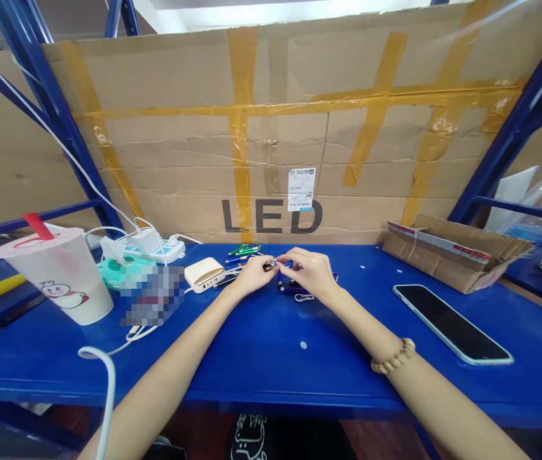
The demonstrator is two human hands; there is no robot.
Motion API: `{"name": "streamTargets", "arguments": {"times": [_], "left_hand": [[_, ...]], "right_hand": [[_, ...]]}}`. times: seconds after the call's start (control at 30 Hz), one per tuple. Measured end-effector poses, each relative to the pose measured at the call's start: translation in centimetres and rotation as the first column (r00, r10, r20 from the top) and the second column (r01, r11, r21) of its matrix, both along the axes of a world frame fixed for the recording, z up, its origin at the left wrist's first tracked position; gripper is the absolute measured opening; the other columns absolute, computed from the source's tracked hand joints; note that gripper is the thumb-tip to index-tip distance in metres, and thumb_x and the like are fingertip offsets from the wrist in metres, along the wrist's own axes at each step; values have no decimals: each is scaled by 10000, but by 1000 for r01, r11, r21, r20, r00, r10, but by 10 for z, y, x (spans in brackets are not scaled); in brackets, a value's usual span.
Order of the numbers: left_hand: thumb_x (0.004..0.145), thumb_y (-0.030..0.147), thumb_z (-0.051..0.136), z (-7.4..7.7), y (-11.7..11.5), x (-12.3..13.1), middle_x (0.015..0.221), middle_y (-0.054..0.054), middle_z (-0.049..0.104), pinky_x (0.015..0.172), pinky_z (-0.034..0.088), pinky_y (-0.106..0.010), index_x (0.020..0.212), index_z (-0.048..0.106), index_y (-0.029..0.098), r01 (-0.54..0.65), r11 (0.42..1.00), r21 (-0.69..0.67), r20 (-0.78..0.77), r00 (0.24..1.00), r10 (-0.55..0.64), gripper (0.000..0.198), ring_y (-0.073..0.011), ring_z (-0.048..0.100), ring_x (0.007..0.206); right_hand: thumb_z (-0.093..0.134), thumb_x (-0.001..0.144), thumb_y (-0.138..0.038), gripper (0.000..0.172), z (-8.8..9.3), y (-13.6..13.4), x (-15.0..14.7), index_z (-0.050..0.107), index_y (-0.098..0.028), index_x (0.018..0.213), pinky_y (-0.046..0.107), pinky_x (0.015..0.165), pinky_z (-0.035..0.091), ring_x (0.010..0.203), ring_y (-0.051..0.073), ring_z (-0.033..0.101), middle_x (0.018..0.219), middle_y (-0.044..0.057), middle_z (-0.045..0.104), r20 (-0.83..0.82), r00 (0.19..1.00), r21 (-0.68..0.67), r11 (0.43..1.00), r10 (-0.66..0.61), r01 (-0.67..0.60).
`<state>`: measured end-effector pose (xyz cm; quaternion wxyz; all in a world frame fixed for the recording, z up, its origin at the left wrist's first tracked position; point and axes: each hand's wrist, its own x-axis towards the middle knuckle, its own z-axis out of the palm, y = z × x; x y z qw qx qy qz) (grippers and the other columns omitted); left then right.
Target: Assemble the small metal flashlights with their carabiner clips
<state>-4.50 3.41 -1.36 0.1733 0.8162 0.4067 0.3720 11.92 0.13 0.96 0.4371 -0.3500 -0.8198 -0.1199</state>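
While both hands work at mid-shelf, head view shows L hand [251,275] & R hand [306,271] closed, fingertips pinching small blue metal piece [276,263] above blue shelf [271,370]. From hands: pens [243,253] at 11 o'clock, clip [303,298] at 5, power bank [204,275] at 9, power strip [156,250] at 10, cup [55,278] at 9, box [457,255] at 2, phone [452,322] at 4.
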Motion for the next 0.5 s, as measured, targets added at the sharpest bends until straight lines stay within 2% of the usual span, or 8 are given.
{"name": "streamTargets", "arguments": {"times": [0.13, 0.33, 0.5], "left_hand": [[664, 130, 434, -3, 3, -1, 564, 27, 484, 564, 302, -228, 578, 467, 155, 3, 1000, -13, -15, 1000, -3, 95, -105, 431, 571], [676, 154, 435, -4, 3, -1, 540, 38, 437, 554, 287, -230, 564, 433, 163, -12, 1000, -24, -16, 1000, 11, 113, -103, 407, 556], [666, 147, 433, -3, 1, 0, 541, 37, 439, 552, 274, -235, 543, 396, 169, -48, 997, -53, -2, 999, 48, 130, -107, 411, 557]], "right_hand": [[505, 847, -267, 202, 0, -1, -1, 698, -211, 835, 178, 541, 393, 636, 85, 617, 814, -5, 701, 91, 996, 6, 1000, 19, -20], [493, 867, -281, 215, -1, 0, 0, 701, -227, 868, 190, 543, 382, 668, 94, 631, 857, -5, 704, 170, 985, -3, 999, -35, 36], [512, 855, -249, 185, -2, 0, -2, 696, -224, 864, 186, 515, 354, 726, 97, 634, 888, -8, 694, 172, 985, -79, 997, -9, 23]]}}
